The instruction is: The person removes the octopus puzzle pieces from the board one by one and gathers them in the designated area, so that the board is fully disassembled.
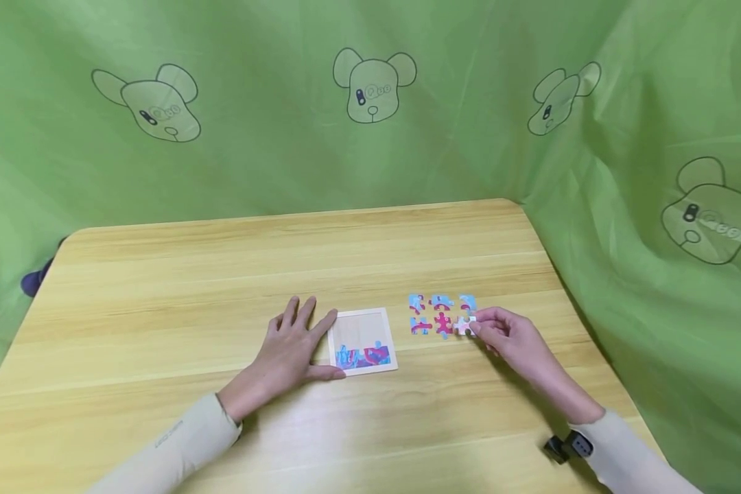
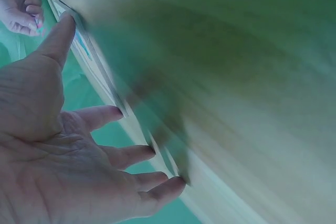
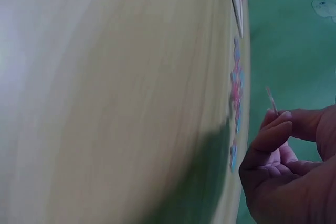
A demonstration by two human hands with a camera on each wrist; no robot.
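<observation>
A square wooden frame [image 1: 392, 343] lies on the table, with joined blue, pink and purple puzzle pieces [image 1: 363, 356] along its near edge. My left hand [image 1: 287, 353] is spread at its left side, thumb on the near-left corner and index finger at the far-left one. Between thumb and fingertips my right hand [image 1: 514, 340] pinches a pale pink puzzle piece [image 1: 465, 325], raised off the table in the right wrist view. Just left of that hand lie several loose pieces, among them a red one [image 1: 443, 323] and a blue one [image 1: 467, 302].
The wooden table [image 1: 222, 274] has rounded far corners. Green cloth [image 1: 272, 158] with bear-head outlines hangs behind it and along the right. A dark object [image 1: 32, 281] shows past the left edge. At the right sleeve there is a small black device [image 1: 569, 447].
</observation>
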